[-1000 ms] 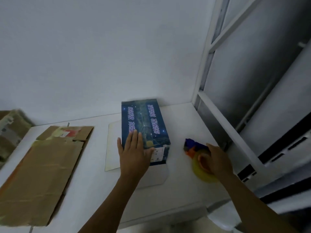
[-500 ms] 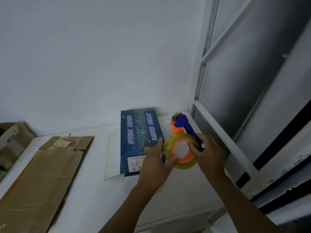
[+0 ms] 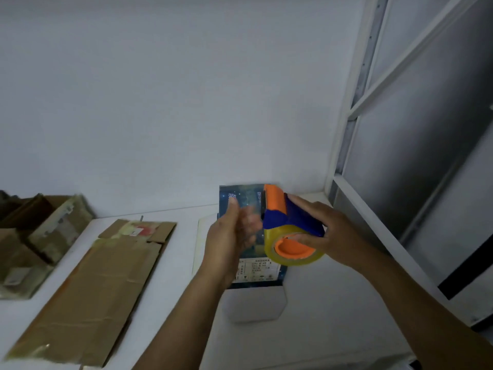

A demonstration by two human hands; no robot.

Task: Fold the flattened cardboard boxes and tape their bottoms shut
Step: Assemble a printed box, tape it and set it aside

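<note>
Right grip (image 3: 336, 231) was wrapped round the tape dispenser (image 3: 290, 228), fingers curled over its blue frame and one fingertip at the orange core, holding it lifted above the blue box (image 3: 256, 268). A second before, the dispenser had lain on the bench (image 3: 333, 303) to the right of the blue box, with the left grip (image 3: 229, 236) pressed flat on the box. By this moment the left grip had left the box and risen beside the dispenser's orange end. It was too blurred to tell whether it pinched the tape end or stood loose.

The blue box lay on the bench beneath both grips, a white flap (image 3: 253, 305) jutting from its near end. Left of the blue box lay flattened brown cardboard (image 3: 101, 276), and farther left a pile of boxes (image 3: 32, 236). The work had seemingly turned from holding the box to drawing out tape, and no tape showed on the box yet.
</note>
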